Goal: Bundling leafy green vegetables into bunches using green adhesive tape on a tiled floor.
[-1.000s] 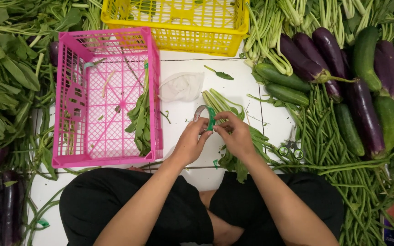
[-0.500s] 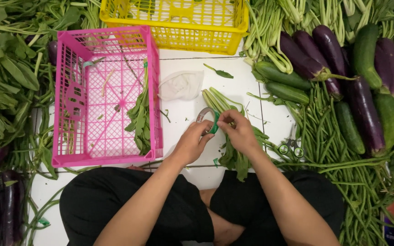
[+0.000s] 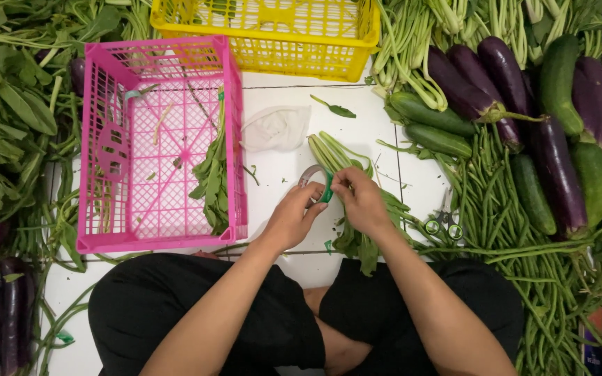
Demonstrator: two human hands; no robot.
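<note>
A bunch of leafy greens lies on the white tiled floor in front of my crossed legs, pale stems pointing away from me. My left hand holds a roll of green tape beside the stems. My right hand rests on the bunch and pinches the green tape end against the stems. A short strip of tape runs between the two hands.
A pink crate with a few leafy stalks stands at the left, a yellow crate behind it. A white plastic bag lies nearby. Eggplants, cucumbers, long beans, green-handled scissors at right; greens left.
My hands have shifted slightly on the bunch, the right hand drawing the tape end toward the stems while the left keeps the roll close. The bunch stays in place.
</note>
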